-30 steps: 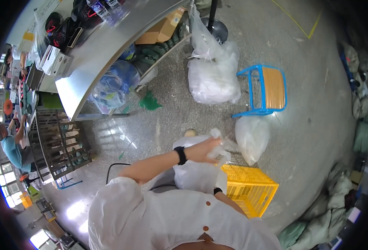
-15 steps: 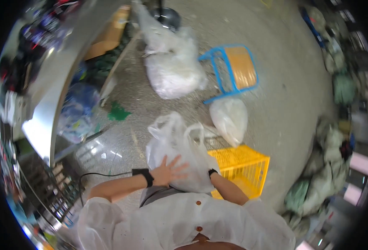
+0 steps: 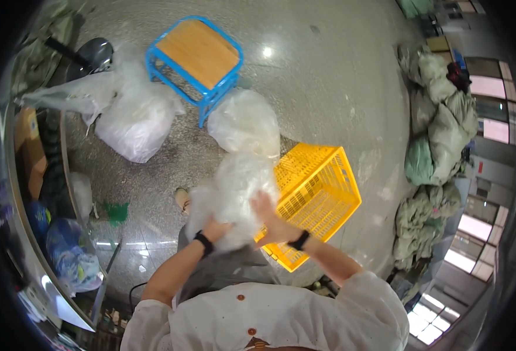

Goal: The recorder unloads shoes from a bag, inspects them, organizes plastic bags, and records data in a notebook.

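A full translucent white plastic bag (image 3: pixel 243 181) is in front of my body, between my two hands. My left hand (image 3: pixel 216 229) is closed on the bag's near left side, its fingers partly hidden by the plastic. My right hand (image 3: pixel 271 222) presses against the bag's right side with fingers spread and thumb apart, slightly blurred. Just beyond stands another stuffed white plastic bag (image 3: pixel 245 121), its near edge overlapped by the one I handle. To the right of my right hand, a yellow plastic crate (image 3: pixel 343 175) lies tilted, its open side showing a slatted inside.
A blue-framed stool (image 3: pixel 199 52) with a wooden seat stands farther off. Left of it sits a large white plastic bag (image 3: pixel 138 120) beside a round black base (image 3: pixel 91 58). A metal-edged table (image 3: pixel 65 310) runs along the left. Greenish sacks (image 3: pixel 445 134) are piled at right.
My view has swung toward the right. My left hand has gone from spread fingers to a grip on the bag; my right hand now shows on the bag's right side.
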### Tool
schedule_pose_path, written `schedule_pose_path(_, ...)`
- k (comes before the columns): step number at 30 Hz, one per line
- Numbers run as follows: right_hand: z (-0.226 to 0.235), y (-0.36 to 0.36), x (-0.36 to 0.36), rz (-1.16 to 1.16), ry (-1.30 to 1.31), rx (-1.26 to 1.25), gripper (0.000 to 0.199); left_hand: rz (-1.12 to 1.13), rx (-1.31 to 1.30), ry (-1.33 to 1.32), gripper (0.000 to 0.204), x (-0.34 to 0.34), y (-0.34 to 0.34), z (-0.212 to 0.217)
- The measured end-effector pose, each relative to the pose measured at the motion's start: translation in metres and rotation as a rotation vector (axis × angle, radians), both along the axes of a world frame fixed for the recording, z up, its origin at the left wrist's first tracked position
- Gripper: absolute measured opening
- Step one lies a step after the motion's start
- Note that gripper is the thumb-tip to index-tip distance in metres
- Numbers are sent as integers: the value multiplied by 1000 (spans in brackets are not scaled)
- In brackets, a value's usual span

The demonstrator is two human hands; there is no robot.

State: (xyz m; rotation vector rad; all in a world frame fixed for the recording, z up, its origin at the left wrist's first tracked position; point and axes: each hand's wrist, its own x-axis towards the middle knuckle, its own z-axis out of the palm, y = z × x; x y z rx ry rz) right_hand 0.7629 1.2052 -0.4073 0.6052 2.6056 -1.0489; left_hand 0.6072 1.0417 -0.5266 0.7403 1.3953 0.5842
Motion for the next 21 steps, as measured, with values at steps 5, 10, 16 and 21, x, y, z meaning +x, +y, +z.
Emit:
schedule_pose_path(5,-34,9,26,-486,7,-370,108,678,-192,-945,50,65,71,18)
schedule_pose_path(10,-74,23,120,-1003,-46,-464,78,-198,-94,-680,52,112,161,-5)
schedule_pose_path(16,-78,66,266,-1594,93,18,47,-181,363,365,56,73,296,-35)
schedule_pose_path(21,-99,85,257,-1760,404,-74,41,-568,512,853,45,55,263,-183)
